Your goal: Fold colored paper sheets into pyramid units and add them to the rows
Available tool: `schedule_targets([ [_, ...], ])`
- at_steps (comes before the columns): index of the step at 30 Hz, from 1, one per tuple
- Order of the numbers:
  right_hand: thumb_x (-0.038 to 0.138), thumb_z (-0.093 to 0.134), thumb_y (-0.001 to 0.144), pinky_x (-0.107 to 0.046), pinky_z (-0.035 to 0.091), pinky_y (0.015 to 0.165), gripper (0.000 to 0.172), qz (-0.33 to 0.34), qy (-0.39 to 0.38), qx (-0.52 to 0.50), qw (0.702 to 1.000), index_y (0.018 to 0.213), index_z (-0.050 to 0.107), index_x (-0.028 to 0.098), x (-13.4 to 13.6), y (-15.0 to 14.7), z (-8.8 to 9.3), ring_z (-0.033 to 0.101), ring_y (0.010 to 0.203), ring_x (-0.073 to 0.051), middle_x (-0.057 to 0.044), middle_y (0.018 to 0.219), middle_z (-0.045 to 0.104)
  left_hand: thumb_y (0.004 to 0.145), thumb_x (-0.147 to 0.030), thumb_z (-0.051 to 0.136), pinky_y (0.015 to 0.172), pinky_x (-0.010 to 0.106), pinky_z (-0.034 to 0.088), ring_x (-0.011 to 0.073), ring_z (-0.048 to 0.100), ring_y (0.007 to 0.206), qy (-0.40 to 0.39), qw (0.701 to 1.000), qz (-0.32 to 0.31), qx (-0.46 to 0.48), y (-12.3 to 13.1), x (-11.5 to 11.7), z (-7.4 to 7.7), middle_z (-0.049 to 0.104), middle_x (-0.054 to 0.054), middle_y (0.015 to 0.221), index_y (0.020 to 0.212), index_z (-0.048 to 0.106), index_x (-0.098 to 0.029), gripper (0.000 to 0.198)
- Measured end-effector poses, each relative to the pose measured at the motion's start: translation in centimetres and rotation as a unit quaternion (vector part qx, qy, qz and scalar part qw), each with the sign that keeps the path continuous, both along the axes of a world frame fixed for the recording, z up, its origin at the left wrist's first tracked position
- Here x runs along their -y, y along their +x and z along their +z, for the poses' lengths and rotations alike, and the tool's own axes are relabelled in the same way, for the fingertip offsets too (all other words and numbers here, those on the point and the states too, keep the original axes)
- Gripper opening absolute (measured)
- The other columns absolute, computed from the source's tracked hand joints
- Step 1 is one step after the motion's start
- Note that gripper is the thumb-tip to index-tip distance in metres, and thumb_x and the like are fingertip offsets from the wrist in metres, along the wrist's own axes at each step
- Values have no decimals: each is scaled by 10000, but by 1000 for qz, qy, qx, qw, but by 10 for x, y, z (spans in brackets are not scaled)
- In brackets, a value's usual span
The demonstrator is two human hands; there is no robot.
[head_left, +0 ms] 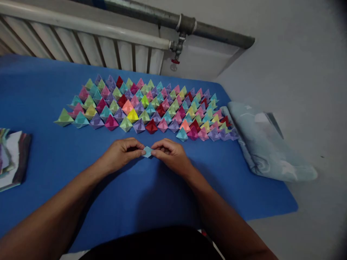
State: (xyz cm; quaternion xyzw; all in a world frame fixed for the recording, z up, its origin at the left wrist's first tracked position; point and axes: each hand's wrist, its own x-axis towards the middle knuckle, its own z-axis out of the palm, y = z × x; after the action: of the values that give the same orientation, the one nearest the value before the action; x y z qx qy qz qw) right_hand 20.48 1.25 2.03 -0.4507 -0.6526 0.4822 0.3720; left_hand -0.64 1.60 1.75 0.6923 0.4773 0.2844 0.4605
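Between my two hands is a small folded piece of light blue paper (pixel 147 151), held just above the blue surface. My left hand (pixel 121 153) pinches its left corner with thumb and forefinger. On the opposite corner, my right hand (pixel 173 154) has the same kind of pinch. Just beyond my fingers stand several rows of folded paper boats (pixel 138 125) in purple, pink, green, turquoise, red and yellow. The nearest row ends close to my fingertips, and the boats do not touch my hands.
At the left edge lies a stack of papers (pixel 12 159) on a dark-edged pile. A folded light blue blanket (pixel 271 151) rests at the right against the wall. Behind the blue-covered table (pixel 35 97) are a white radiator (pixel 103 47) and a metal pipe (pixel 222 35) with a red-handled valve.
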Motion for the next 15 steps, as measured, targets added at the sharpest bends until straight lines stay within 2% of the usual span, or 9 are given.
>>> schedule_targets([
  [3, 225, 679, 802, -219, 412, 581, 51, -6, 88, 51, 995, 833, 711, 199, 0, -3, -7, 481, 591, -77, 20, 745, 558, 793, -409, 664, 718, 276, 485, 167, 645, 775, 17, 1000, 3, 11, 1, 0, -1, 697, 18, 813, 818, 762, -226, 209],
  [7, 195, 650, 852, -223, 418, 630, 77, 9, 142, 96, 985, 816, 718, 197, -1, -4, -12, 505, 635, -93, 19, 710, 554, 795, -393, 666, 729, 286, 495, 172, 648, 781, 42, 999, 1, 18, 2, 1, -3, 697, 21, 810, 804, 765, -234, 187],
  [11, 165, 647, 851, -220, 423, 662, 97, 13, 140, 96, 985, 783, 710, 190, 0, -5, -11, 536, 670, -98, 18, 706, 580, 798, -392, 662, 729, 295, 502, 182, 655, 797, 47, 999, 1, 5, 1, 0, -4, 702, 26, 815, 782, 762, -237, 185],
  [15, 189, 661, 831, -221, 413, 634, 103, -11, 78, 80, 994, 737, 703, 195, 0, -6, -10, 530, 649, -94, 21, 705, 587, 785, -396, 666, 738, 298, 502, 179, 653, 795, 45, 999, 14, 11, 0, -2, -5, 704, 21, 802, 745, 757, -243, 183],
])
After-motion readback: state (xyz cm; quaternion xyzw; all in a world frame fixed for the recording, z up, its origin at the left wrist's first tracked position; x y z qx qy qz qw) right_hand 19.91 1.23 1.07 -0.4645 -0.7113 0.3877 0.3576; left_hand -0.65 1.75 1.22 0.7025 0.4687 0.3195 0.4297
